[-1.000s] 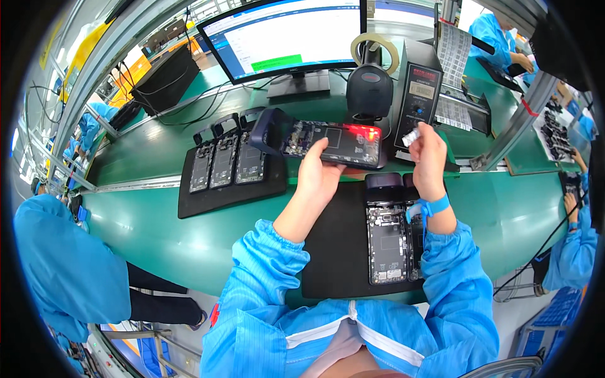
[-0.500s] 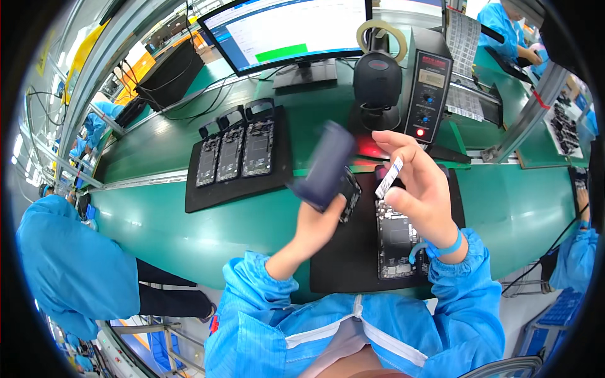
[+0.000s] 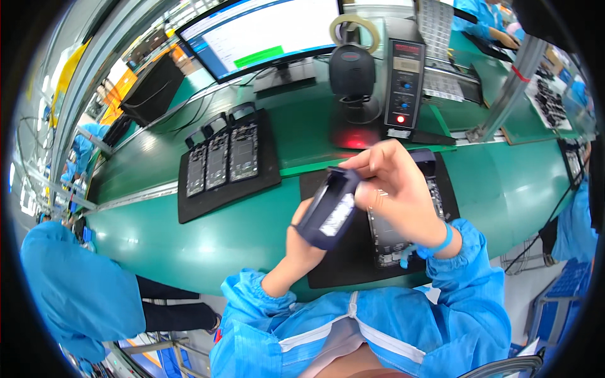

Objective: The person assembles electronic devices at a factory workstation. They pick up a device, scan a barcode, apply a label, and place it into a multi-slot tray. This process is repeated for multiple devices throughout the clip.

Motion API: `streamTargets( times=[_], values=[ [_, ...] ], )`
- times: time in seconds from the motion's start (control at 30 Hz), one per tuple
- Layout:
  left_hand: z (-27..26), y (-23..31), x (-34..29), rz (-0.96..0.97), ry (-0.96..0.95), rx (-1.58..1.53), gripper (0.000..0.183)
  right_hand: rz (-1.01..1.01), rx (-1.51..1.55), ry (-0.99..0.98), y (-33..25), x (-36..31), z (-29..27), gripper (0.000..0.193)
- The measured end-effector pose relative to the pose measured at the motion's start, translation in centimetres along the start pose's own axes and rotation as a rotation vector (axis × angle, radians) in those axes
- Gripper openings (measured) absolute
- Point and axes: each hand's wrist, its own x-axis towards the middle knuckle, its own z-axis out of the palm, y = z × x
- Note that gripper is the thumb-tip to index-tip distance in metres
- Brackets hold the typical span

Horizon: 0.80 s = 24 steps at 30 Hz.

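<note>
My left hand (image 3: 301, 251) is closed around a dark navy plastic housing (image 3: 313, 217), held tilted above the black mat. A white printed label (image 3: 338, 215) lies along the side of the housing. My right hand (image 3: 403, 198) grips the housing's far end, its thumb beside the label and its fingers curled over the top edge. Beneath the right hand, partly hidden by it, an opened device with a bare circuit board (image 3: 386, 244) rests on the black mat (image 3: 328, 268). A blue wrist strap (image 3: 446, 239) circles my right wrist.
Three opened devices (image 3: 217, 160) sit on another black mat (image 3: 268, 167) to the left. Behind stand a monitor (image 3: 265, 31), a black scanner (image 3: 353, 72) casting red light, a control box (image 3: 404, 82) and a label roll (image 3: 435, 25). A person in blue (image 3: 75, 283) is at the left.
The label, earlier pinched in my right hand, now lies on the housing. My left hand has turned the housing, and my right hand has come to it. The whole view has shifted slightly.
</note>
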Motion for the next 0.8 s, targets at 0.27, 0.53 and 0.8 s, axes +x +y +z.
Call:
streamTargets(
  times=[0.27, 0.53, 0.8],
  values=[
    [-0.5, -3.3, -1.3, -0.390, -0.095, -0.511, 0.079, 0.076, -0.202, 0.824, 4.1, 3.0, -16.2, 0.023],
    [2.0, -1.8, -2.3, 0.022, 0.095, 0.783, 0.087, 0.150, -0.284, 0.977, 3.1, 4.3, -22.2, 0.041],
    [7.4, -0.3, 0.0, -0.654, -0.162, -0.565, 0.090, -0.080, -0.146, 1.029, 3.9, 4.8, -21.5, 0.021]
  ],
)
